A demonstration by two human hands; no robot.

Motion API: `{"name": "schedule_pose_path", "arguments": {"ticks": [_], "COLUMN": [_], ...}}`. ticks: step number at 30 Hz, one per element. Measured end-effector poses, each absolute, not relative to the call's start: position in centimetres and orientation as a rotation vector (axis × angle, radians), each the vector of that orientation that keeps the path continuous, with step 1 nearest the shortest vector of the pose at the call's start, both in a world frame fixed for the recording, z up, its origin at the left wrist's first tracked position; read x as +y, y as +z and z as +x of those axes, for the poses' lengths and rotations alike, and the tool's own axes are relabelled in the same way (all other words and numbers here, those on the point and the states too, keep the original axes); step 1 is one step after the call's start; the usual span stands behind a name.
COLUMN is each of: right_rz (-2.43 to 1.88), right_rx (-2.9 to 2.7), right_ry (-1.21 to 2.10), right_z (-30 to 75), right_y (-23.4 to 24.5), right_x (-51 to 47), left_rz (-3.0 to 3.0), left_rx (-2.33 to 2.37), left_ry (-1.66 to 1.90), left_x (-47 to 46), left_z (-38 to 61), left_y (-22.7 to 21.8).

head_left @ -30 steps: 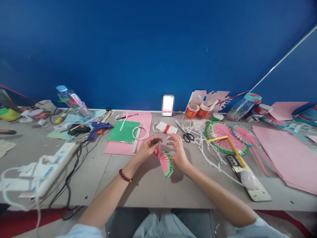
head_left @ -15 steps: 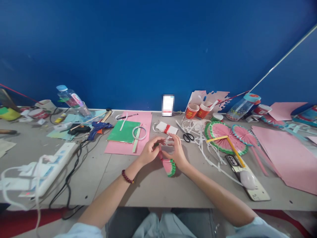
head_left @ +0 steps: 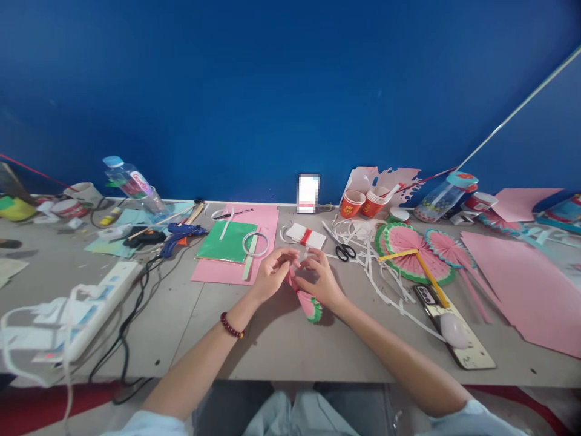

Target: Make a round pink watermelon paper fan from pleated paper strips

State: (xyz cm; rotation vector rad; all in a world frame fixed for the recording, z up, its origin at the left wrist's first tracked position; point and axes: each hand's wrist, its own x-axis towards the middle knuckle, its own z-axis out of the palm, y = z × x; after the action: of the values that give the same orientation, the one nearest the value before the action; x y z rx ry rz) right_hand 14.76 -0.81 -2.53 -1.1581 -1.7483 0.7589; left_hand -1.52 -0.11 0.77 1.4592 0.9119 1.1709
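A pink and green pleated paper fan, folded narrow, slants between my hands above the table. My left hand is closed on its upper left end, with thumb and fingers bent together. My right hand has its fingers curled around the fan's middle, the thumb side against the pink folds. The fan's green-edged end points down toward me. Exactly how the fingertips meet the paper is partly hidden. Just beyond the hands lies a white bundle with a red band, and black-handled scissors rest to its right.
Green paper with a tape roll lies on pink paper to the left, near a blue glue gun. A power strip sits further left. Finished watermelon fans, paper strips, cups and a phone are at right.
The fan has turned slightly, its green-edged end looking narrower now. My left fingers have shifted a little along its upper end; the right hand has barely moved.
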Motion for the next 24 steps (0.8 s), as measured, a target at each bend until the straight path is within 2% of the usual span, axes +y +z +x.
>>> {"name": "schedule_pose_path", "arguments": {"ticks": [5, 9, 13, 24], "right_rz": [-1.08, -1.08, -1.152, -1.178], "right_rx": [-1.745, -1.709, -1.635, -1.39], "right_ry": [0.812, 0.8, 0.783, 0.821], "right_z": [14.7, 14.8, 15.0, 15.3], "right_y": [-2.5, -2.5, -2.3, -1.7], "right_x": [-0.8, -0.7, -0.6, -0.2], "left_rz": [1.588, 1.889, 1.781, 1.004], "left_rx": [0.883, 0.957, 1.158, 0.901], "left_ry": [1.154, 1.297, 1.412, 0.883], "left_x": [-0.2, -0.4, -0.3, 0.3], "left_z": [-1.7, -1.6, -1.3, -0.5], "left_y": [1.0, 1.2, 0.3, -0.7]}}
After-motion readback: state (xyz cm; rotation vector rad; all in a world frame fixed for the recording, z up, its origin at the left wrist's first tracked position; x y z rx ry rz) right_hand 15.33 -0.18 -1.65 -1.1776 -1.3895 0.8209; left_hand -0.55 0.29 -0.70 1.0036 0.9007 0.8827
